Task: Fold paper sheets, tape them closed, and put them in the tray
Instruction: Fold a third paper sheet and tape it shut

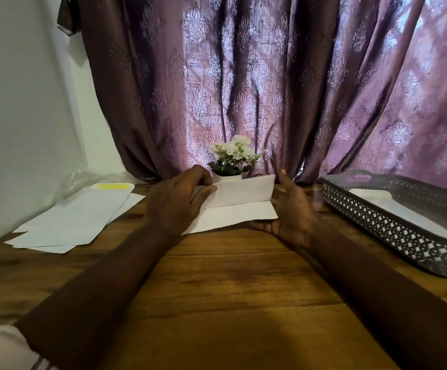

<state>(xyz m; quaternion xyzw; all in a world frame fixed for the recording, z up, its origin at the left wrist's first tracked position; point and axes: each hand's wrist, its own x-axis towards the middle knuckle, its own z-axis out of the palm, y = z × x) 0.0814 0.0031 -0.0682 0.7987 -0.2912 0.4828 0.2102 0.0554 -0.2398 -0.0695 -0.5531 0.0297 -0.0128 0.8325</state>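
A white paper sheet point(239, 209) lies mid-table with its far flap raised along a crease. My left hand point(175, 198) pinches the flap's left end between thumb and fingers. My right hand point(290, 209) is at the sheet's right edge, fingers spread and relaxed, blurred by motion; whether it touches the paper I cannot tell. A grey perforated tray point(393, 222) stands at the right with a folded white paper point(403, 212) inside. A loose stack of flat white sheets point(73, 222) lies at the left.
A small pot of white flowers point(231, 158) stands just behind the sheet against a purple curtain point(270, 89). A yellow-and-white item point(113, 186) and crumpled clear plastic point(81, 180) sit at the far left by the wall. Bare wooden tabletop point(230, 276) stretches toward me.
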